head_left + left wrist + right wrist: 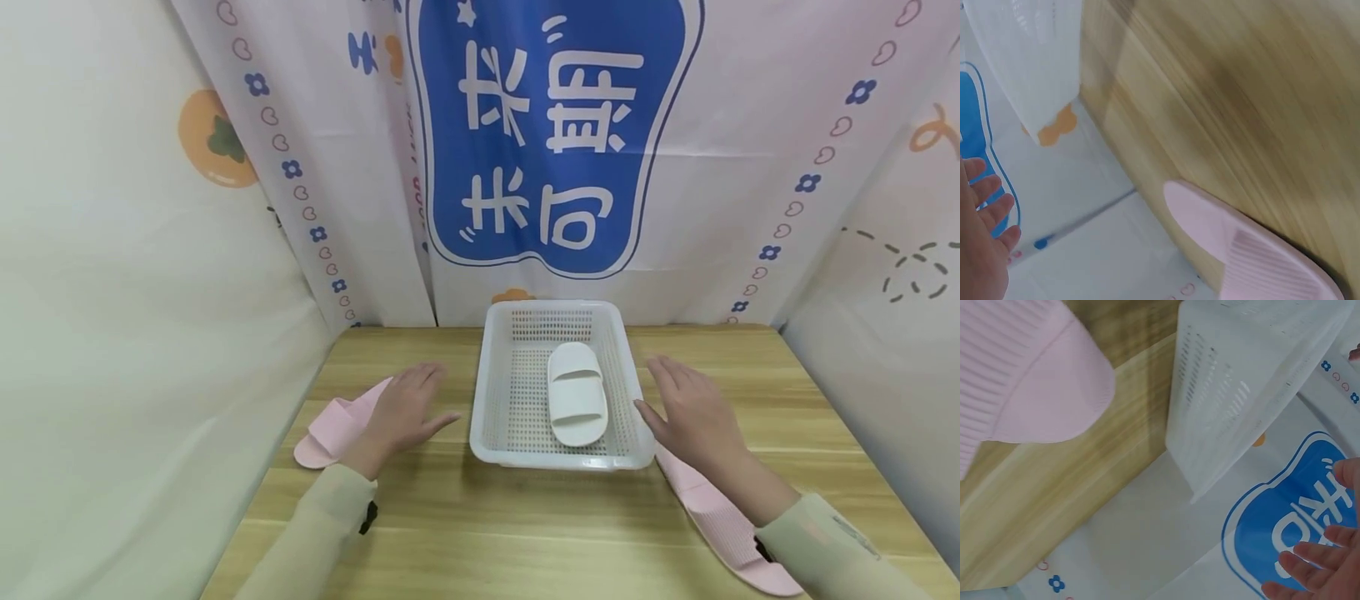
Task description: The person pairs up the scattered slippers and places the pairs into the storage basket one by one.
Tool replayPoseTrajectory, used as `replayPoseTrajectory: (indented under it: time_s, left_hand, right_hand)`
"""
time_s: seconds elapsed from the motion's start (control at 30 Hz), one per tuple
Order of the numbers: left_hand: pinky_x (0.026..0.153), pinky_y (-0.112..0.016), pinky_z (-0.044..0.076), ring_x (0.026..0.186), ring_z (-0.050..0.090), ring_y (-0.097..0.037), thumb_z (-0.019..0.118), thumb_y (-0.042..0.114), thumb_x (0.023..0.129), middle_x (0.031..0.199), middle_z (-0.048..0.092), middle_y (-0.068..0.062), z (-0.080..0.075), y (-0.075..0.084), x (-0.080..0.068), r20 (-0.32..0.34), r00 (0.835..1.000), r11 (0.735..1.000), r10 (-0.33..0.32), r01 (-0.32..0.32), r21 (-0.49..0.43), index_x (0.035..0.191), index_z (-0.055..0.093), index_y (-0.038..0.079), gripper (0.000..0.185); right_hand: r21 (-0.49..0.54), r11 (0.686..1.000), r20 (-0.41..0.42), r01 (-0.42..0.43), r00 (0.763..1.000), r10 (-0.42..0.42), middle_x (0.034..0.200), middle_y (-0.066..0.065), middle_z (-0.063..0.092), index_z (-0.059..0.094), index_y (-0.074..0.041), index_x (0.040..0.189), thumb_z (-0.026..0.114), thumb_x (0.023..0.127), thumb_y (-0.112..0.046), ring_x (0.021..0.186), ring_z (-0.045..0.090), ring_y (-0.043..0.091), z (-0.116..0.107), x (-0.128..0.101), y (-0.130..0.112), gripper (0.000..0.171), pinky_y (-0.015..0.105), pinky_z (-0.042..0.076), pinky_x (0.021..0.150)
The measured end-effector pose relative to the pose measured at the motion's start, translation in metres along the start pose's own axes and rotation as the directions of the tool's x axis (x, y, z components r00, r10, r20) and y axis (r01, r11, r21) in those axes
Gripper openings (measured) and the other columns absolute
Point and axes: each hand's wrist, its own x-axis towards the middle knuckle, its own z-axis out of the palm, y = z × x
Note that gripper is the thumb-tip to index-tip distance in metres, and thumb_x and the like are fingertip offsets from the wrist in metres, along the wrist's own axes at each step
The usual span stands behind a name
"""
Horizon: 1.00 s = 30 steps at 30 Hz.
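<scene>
A white perforated basket [491,392] stands at the middle back of the wooden table [480,517], with one white slipper [574,393] inside it. My left hand [405,408] hovers flat, fingers straight, over the far end of a pink slipper [330,425] lying left of the basket. My right hand [693,408] is spread open just right of the basket, above a second pink slipper [720,525] that runs toward the near right corner. The left wrist view shows the left pink slipper [1254,250] on the table; the right wrist view shows the other pink slipper [1016,381] beside the basket [1241,394]. Neither hand holds anything.
Printed curtains close off the table on three sides: a blue sign panel [547,125] behind, pale cloth [112,292] at left and at right [885,317]. Bare wood lies in front of the basket.
</scene>
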Motion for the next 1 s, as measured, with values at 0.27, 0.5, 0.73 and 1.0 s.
replayPoseTrajectory:
  time_s: [0.27, 0.5, 0.73, 1.0]
  left_hand:
    - [0.108, -0.054, 0.032, 0.129, 0.043, -0.038, 0.059, 0.058, 0.088, 0.141, 0.047, -0.021, -0.002, -0.026, -0.02, 0.013, 0.991, 0.991, -0.132, 0.133, -0.022, 0.143, 0.041, -0.001, 0.083]
    - [0.105, -0.056, 0.034, 0.126, 0.045, -0.042, 0.065, 0.056, 0.084, 0.137, 0.048, -0.026, 0.0, -0.05, -0.04, -0.032, 0.974, 0.975, -0.223, 0.223, -0.024, 0.137, 0.048, -0.003, 0.081]
    - [0.102, -0.059, 0.034, 0.125, 0.043, -0.045, 0.07, 0.054, 0.081, 0.135, 0.047, -0.028, 0.005, -0.07, -0.061, -0.028, 0.947, 0.946, -0.32, 0.318, -0.055, 0.133, 0.049, -0.004, 0.081]
    - [0.102, -0.062, 0.03, 0.126, 0.039, -0.047, 0.069, 0.056, 0.082, 0.136, 0.045, -0.029, 0.013, -0.09, -0.082, 0.037, 0.916, 0.915, -0.4, 0.401, -0.047, 0.136, 0.043, -0.004, 0.085]
  right_hand:
    - [-0.008, 0.996, 0.026, -0.085, 0.996, 0.085, 0.12, 0.031, 0.058, 0.053, 0.006, 0.127, 0.073, 0.074, -0.026, 0.104, 0.057, 0.049, -0.006, -0.029, 0.016, 0.065, 0.061, 0.047, 0.083]
    - [0.011, 0.99, 0.036, -0.142, 0.989, 0.141, 0.121, 0.029, 0.057, 0.053, 0.004, 0.127, 0.072, 0.076, -0.03, 0.107, 0.055, 0.048, -0.012, -0.054, 0.03, 0.065, 0.062, 0.046, 0.083]
    - [0.042, 0.982, 0.064, -0.182, 0.982, 0.18, 0.122, 0.028, 0.056, 0.052, 0.006, 0.129, 0.076, 0.076, -0.033, 0.108, 0.053, 0.048, -0.014, -0.081, 0.039, 0.07, 0.061, 0.043, 0.086]
    - [0.017, 0.953, 0.162, -0.301, 0.942, 0.294, 0.122, 0.035, 0.053, 0.05, 0.006, 0.129, 0.077, 0.077, -0.039, 0.103, 0.052, 0.055, -0.014, -0.11, 0.041, 0.074, 0.067, 0.041, 0.082]
